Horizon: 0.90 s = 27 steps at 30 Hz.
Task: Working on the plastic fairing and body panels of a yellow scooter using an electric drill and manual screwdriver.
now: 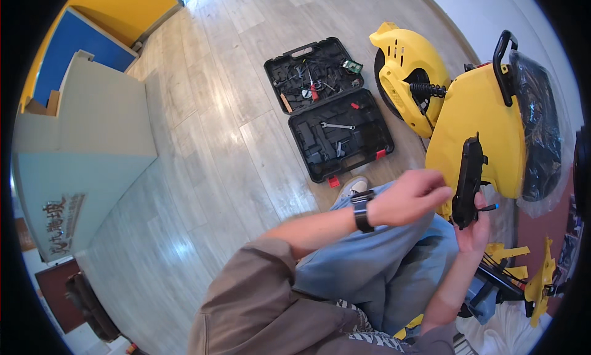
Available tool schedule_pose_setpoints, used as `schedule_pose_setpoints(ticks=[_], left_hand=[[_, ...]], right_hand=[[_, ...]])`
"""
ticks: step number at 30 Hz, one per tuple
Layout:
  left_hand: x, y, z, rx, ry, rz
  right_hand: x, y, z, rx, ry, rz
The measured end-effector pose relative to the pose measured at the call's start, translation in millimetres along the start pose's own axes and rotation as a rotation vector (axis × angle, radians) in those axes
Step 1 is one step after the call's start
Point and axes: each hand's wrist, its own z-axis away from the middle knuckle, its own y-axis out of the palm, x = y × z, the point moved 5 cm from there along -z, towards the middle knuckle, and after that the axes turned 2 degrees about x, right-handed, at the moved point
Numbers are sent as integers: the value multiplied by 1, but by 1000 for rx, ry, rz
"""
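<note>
My right hand (474, 233) is closed around the lower end of a long black plastic part (469, 179). The part stands nearly upright, with small tabs along its edge. A short cable with a blue-tipped connector (490, 207) sticks out beside my right fingers. Just left of the part is my left hand (414, 198), a watch (362, 211) on its wrist. Its fingers are curled in, and whatever they may hold is hidden. Behind the black part is the yellow body (477, 118) of a small scooter-like vehicle, with a black handle (502, 65) and a plastic-wrapped black seat (537, 127).
An open black tool case (301, 136) lies on the wood-look floor ahead, holding a wrench (338, 126), a red-handled tool (314, 94) and several small parts. A yellow wheel cover (411, 53) stands right of it. More yellow pieces (508, 254) lie at lower right. A pale counter (86, 118) stands left.
</note>
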Motion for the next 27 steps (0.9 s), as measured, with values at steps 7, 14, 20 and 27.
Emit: schedule_pose_setpoints(ticks=[7,14,20,27], left_hand=[[166,-120,158,-113,-629,-730],[265,-98,337,292,-964,-623],[287,-178,328,524,-1173,-872],[284,-367,186,-104,-1024,-1208]], right_hand=[[5,35,-18,-24,-99,158],[5,51,-29,-18,-58,185],[-9,61,-19,48,-85,162],[-9,41,-10,-17,-45,62]])
